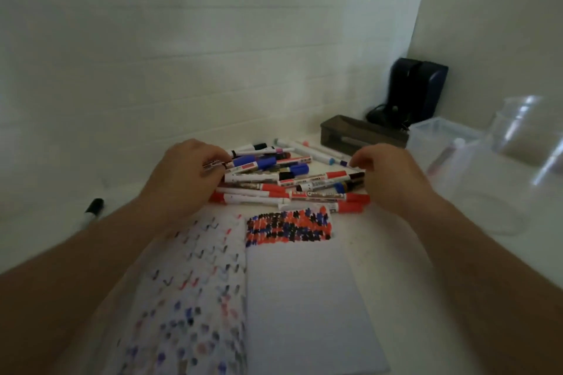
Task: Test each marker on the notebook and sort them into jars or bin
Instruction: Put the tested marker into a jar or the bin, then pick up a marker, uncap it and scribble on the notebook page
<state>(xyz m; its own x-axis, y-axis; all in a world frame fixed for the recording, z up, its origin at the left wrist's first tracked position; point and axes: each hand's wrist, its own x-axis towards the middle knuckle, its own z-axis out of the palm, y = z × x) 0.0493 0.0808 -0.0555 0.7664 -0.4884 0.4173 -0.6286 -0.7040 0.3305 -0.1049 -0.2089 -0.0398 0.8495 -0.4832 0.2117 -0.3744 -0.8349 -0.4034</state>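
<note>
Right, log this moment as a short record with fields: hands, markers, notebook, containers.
left hand: on the left side of the marker pile, fingers curled on a marker
right hand: at the pile's right side, fingers curled; grip unclear
notebook: open, test marks on both pages
stray marker: black cap, left of the notebook
jars: clear, far right
clear bin: beside the jars, a marker inside

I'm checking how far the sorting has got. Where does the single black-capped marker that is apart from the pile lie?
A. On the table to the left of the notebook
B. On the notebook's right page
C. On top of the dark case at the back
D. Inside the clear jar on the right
A: the lone black-capped marker lies on the table, left of the notebook and apart from the marker pile.
</note>
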